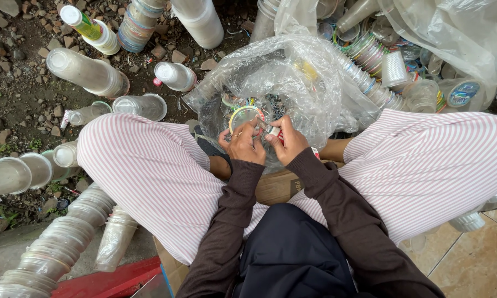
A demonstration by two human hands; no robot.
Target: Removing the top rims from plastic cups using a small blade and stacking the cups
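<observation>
My left hand (242, 144) grips a clear plastic cup (245, 116) by its rim, the cup's mouth ringed with a coloured foil edge. My right hand (286, 142) holds a small red-handled cutter (274, 132) with its tip against that rim. Both hands meet over the opening of a clear plastic bag (292, 83) that holds scraps of torn lids. My striped trouser legs (149, 171) spread to either side, and brown cardboard (278, 187) lies under my forearms.
Stacks of nested clear cups (55, 248) lie at the lower left and others (88, 72) on the stony dirt at the upper left. More stacked cups (370, 55) and a large plastic sack (463, 33) fill the upper right. Tiled floor (474, 259) shows at the lower right.
</observation>
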